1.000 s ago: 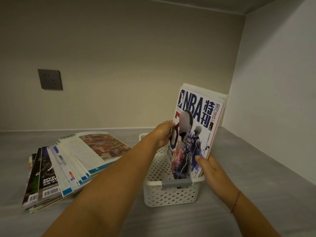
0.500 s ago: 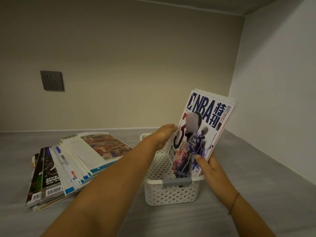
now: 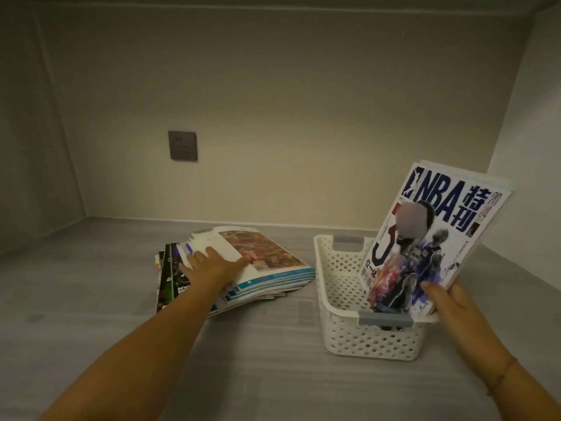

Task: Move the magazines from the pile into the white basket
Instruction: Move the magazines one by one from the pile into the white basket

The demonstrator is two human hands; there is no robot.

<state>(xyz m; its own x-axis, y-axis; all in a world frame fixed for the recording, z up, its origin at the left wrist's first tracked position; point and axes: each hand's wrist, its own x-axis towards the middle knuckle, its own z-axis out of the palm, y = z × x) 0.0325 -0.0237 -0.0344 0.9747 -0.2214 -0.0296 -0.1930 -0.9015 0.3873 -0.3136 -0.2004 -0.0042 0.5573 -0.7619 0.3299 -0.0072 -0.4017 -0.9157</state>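
A fanned pile of magazines (image 3: 267, 262) lies on the grey shelf left of centre. My left hand (image 3: 209, 265) rests flat on the top one, fingers spread over its white page. To the right stands the white perforated basket (image 3: 337, 275) with grey handles. Several magazines stand in it, leaning right, with an NBA magazine (image 3: 437, 238) in front. My right hand (image 3: 455, 302) grips the lower right edge of that standing bunch, thumb on the cover.
The grey shelf floor (image 3: 273, 360) sits inside a cabinet-like niche with walls at the left, back and right. A dark wall socket (image 3: 182, 145) is on the back wall above the pile. The right wall is close behind the leaning magazines.
My left hand has let go of the NBA magazine and moved left onto the pile. The standing magazines lean further right, held by my right hand alone.
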